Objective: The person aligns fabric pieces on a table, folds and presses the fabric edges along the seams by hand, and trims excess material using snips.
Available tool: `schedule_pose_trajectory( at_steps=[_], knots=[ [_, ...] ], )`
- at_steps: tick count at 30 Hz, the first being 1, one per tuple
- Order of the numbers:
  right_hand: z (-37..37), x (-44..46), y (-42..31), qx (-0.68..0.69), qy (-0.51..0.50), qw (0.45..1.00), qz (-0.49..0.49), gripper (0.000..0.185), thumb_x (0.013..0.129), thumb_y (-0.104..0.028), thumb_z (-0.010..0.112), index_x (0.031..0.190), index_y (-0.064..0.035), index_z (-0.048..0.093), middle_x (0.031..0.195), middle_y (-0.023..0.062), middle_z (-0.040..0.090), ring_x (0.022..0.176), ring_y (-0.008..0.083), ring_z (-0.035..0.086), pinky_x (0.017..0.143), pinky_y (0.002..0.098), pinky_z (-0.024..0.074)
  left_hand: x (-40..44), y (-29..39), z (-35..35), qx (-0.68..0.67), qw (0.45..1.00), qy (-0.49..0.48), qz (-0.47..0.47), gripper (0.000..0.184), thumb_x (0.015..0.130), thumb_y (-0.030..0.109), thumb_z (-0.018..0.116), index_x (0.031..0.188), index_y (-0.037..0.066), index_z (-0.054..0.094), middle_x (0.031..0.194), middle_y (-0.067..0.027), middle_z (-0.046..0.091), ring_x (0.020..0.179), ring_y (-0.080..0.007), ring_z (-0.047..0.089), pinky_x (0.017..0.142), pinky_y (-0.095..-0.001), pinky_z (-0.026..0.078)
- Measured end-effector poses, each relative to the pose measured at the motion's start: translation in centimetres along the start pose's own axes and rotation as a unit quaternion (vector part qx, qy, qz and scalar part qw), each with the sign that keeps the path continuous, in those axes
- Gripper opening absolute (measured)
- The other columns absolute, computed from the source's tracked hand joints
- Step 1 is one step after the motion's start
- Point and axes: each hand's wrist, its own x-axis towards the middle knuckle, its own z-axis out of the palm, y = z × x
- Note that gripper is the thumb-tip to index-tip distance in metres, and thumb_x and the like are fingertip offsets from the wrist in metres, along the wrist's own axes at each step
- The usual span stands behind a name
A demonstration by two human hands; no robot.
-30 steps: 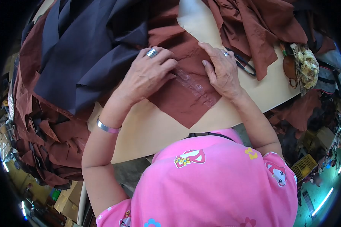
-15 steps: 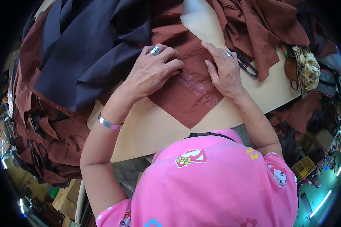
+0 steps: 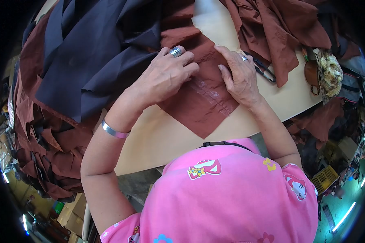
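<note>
A reddish-brown piece of fabric (image 3: 207, 115) lies on the table, one corner pointing toward me, with faint whitish marks and creases on it. Over its left part is my left hand (image 3: 169, 73), rings on a finger, its fingers curled in. The tips are hidden, so anything they pinch does not show. My right hand (image 3: 240, 77) rests along the fabric's right edge, fingers extended and thumb apart. Just right of it lies a black-handled tool (image 3: 265, 73), possibly scissors, partly hidden by the hand and cloth.
Dark navy fabric (image 3: 101, 60) is heaped at the left, above a pile of brown pieces (image 3: 48, 150) hanging over the edge. More brown cloth (image 3: 271, 32) lies at the upper right. A brown leather-like item (image 3: 311, 77) sits beside a yellowish bundle (image 3: 330, 73) on the pale tabletop (image 3: 150, 137).
My left hand has shifted slightly, its fingers still curled over the fabric. My right hand stays almost where it was. The fabric has barely moved.
</note>
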Motion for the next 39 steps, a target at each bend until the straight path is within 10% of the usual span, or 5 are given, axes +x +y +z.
schedule_pose_trajectory(
  at_steps=[39],
  knots=[
    [-0.1, -0.2, -0.1, -0.001, -0.024, 1.000, 0.016, 0.054, 0.079, -0.001, 0.061, 0.130, -0.0089, 0.046, 0.110, 0.0079, 0.060, 0.092, 0.0253, 0.057, 0.081, 0.0366, 0.0372, -1.0, 1.8, 1.4, -0.005, 0.998, 0.035, 0.060, 0.009, 0.080, 0.009, 0.049, 0.087, 0.005, 0.051, 0.100, -0.0059, 0.055, 0.091, -0.0238, 0.050, 0.081, -0.0361, 0.042]
  ],
)
